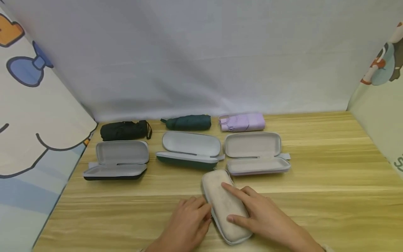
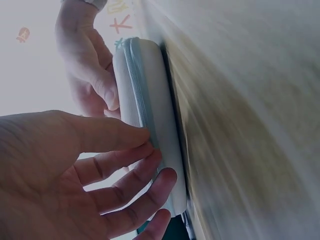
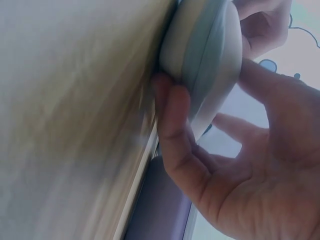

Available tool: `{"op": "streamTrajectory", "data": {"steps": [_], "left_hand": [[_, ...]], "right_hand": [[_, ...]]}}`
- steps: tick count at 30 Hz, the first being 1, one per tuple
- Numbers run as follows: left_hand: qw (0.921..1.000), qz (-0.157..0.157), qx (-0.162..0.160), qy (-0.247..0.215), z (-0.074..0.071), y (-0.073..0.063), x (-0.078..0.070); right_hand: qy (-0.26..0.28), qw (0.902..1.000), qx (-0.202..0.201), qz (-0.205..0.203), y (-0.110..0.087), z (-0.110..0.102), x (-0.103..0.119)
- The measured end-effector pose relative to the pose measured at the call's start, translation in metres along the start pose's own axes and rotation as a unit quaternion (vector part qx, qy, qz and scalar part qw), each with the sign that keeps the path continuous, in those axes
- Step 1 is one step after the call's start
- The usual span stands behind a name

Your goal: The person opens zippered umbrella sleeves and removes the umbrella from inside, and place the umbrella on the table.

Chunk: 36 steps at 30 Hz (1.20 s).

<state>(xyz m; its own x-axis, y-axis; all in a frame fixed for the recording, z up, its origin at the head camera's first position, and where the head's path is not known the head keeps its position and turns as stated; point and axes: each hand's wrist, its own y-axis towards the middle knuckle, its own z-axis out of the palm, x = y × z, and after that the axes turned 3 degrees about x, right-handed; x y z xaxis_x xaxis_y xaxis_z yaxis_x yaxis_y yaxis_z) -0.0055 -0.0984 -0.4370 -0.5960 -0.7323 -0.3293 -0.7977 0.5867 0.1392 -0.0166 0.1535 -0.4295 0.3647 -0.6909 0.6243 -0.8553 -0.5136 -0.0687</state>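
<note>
A closed beige zippered case lies slantwise near the front of the wooden table. My right hand holds it from the right, thumb and index finger on its top; in the right wrist view other fingers curl against its side, low by the table. At the left edge my left hand pinches at the zipper with thumb and index finger, its other fingers loosely bent beside the case. The zipper pull itself is hidden by the fingertips.
Beyond the beige case stand open hard cases: a black one, a dark green one and a pale lilac one. Behind them lie a black folded umbrella, a dark green one and a lilac one, before a white cloth.
</note>
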Motion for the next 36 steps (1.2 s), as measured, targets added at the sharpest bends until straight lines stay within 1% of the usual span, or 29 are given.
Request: {"op": "streamTrajectory", "data": {"steps": [3, 5, 9, 12, 13, 15, 17, 19, 20, 21, 22, 23, 24, 25, 27, 28, 29, 30, 32, 33, 34, 36], "left_hand": [[0.9999, 0.009, -0.005, -0.001, 0.001, -0.002, 0.001], [0.9999, 0.014, 0.004, -0.009, 0.001, -0.004, 0.003], [0.9982, 0.036, 0.027, -0.039, -0.001, -0.007, 0.006], [0.9950, 0.055, 0.037, -0.075, 0.005, -0.010, 0.011], [0.9939, 0.059, 0.033, -0.086, 0.012, -0.011, 0.016], [0.9917, 0.068, 0.023, -0.106, 0.032, -0.015, 0.028], [0.9902, 0.083, 0.024, -0.110, 0.048, -0.018, 0.039], [0.9909, 0.083, 0.029, -0.102, 0.064, -0.021, 0.049], [0.9913, 0.082, 0.039, -0.096, 0.067, -0.022, 0.051], [0.9915, 0.082, 0.056, -0.084, 0.060, -0.023, 0.048], [0.9904, 0.076, 0.076, -0.087, 0.059, -0.023, 0.049], [0.9900, 0.069, 0.084, -0.090, 0.060, -0.023, 0.050], [0.9888, 0.067, 0.099, -0.090, 0.059, -0.023, 0.051], [0.9870, 0.066, 0.112, -0.095, 0.058, -0.024, 0.052], [0.9806, 0.060, 0.145, -0.117, 0.051, -0.024, 0.052], [0.9779, 0.063, 0.150, -0.131, 0.054, -0.024, 0.057], [0.9765, 0.071, 0.151, -0.137, 0.052, -0.025, 0.057], [0.9740, 0.074, 0.158, -0.145, 0.050, -0.025, 0.057], [0.9711, 0.084, 0.156, -0.159, 0.047, -0.026, 0.055], [0.9713, 0.091, 0.150, -0.161, 0.047, -0.027, 0.053], [0.9724, 0.096, 0.138, -0.162, 0.050, -0.029, 0.053], [0.9743, 0.094, 0.127, -0.160, 0.053, -0.032, 0.050]], "right_hand": [[0.010, 0.9999, -0.012, 0.005, 0.001, 0.003, 0.002], [0.014, 0.9997, -0.018, 0.013, 0.001, 0.006, 0.004], [0.020, 0.9986, -0.021, 0.045, 0.001, 0.010, 0.010], [0.026, 0.9968, -0.019, 0.072, 0.002, 0.013, 0.014], [0.029, 0.9963, -0.018, 0.079, 0.002, 0.014, 0.015], [0.034, 0.9952, -0.017, 0.090, 0.002, 0.017, 0.018], [0.034, 0.9951, -0.021, 0.091, 0.001, 0.020, 0.019], [0.034, 0.9951, -0.028, 0.089, 0.000, 0.024, 0.020], [0.032, 0.9953, -0.034, 0.085, 0.000, 0.026, 0.021], [0.033, 0.9953, -0.035, 0.083, 0.000, 0.028, 0.022], [0.031, 0.9955, -0.037, 0.081, 0.000, 0.030, 0.022], [0.031, 0.9955, -0.037, 0.082, 0.000, 0.032, 0.023], [0.034, 0.9954, -0.034, 0.082, 0.000, 0.033, 0.024], [0.037, 0.9954, -0.032, 0.083, 0.000, 0.035, 0.025], [0.051, 0.9942, -0.015, 0.094, 0.001, 0.038, 0.028], [0.058, 0.9934, -0.009, 0.099, 0.001, 0.039, 0.030], [0.065, 0.9923, -0.002, 0.106, 0.002, 0.040, 0.031], [0.072, 0.9911, 0.004, 0.111, 0.002, 0.040, 0.033], [0.083, 0.9889, 0.015, 0.122, 0.003, 0.042, 0.036], [0.085, 0.9883, 0.018, 0.125, 0.003, 0.042, 0.037], [0.086, 0.9881, 0.019, 0.126, 0.003, 0.043, 0.038], [0.088, 0.9878, 0.019, 0.127, 0.003, 0.043, 0.040]]}}
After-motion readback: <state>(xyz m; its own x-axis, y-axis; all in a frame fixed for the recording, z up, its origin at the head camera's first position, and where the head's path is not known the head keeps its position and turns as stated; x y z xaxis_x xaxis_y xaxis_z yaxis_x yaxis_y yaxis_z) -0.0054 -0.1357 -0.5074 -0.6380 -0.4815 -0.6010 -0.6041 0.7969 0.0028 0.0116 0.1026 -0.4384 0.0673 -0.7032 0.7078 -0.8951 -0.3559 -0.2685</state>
